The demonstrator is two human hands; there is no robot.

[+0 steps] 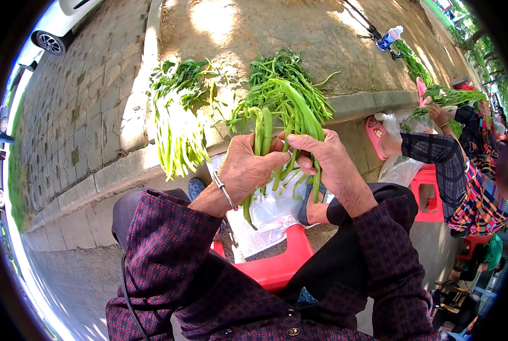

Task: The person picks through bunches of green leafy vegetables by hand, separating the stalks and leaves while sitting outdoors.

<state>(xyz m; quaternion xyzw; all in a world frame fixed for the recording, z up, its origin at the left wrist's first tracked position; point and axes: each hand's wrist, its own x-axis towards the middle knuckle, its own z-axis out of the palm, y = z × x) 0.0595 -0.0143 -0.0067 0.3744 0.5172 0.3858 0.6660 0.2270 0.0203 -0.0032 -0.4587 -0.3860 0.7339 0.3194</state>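
My left hand (pixel 245 170) is closed round several thick green leafy stalks (pixel 263 129), their cut ends hanging below it. Close beside it, my right hand (pixel 328 162) pinches another long stalk (pixel 303 108) between thumb and fingers. The fingertips of both hands nearly meet. Beyond them a heap of leafy greens (pixel 282 71) lies at the kerb. A second bundle of greens (pixel 180 125) rests to the left, stems toward me. Under my hands is a white plastic sheet (pixel 268 224) with short stem pieces on it.
A red plastic stool (pixel 276 261) stands between my legs. On the right a seated person in plaid trousers (pixel 438 150) handles more greens (pixel 453 96), near another red stool (pixel 427 193). A bottle (pixel 389 38) stands far right. The stone kerb (pixel 114 169) runs across; a white car is far left.
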